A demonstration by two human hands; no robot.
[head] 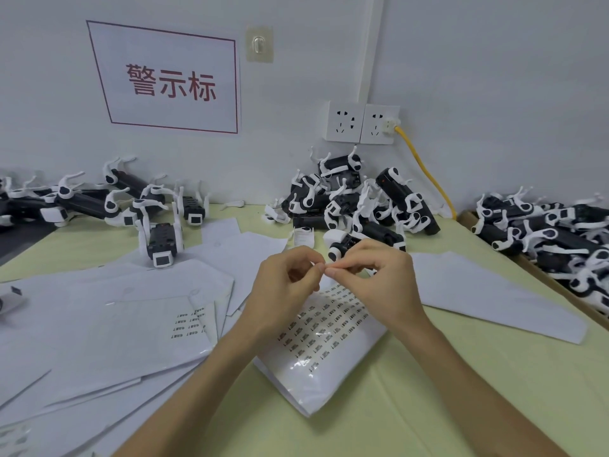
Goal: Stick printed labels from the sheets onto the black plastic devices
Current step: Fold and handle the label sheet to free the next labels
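Both my hands meet above the label sheet [324, 338]: left hand [283, 285] and right hand [379, 275] curled, fingertips pinched together on something too small to identify. Black devices [359, 199] are piled beyond them against the wall.

left hand [285, 282] | right hand [379, 275] | fingers pinched, tips touching, forearms raised
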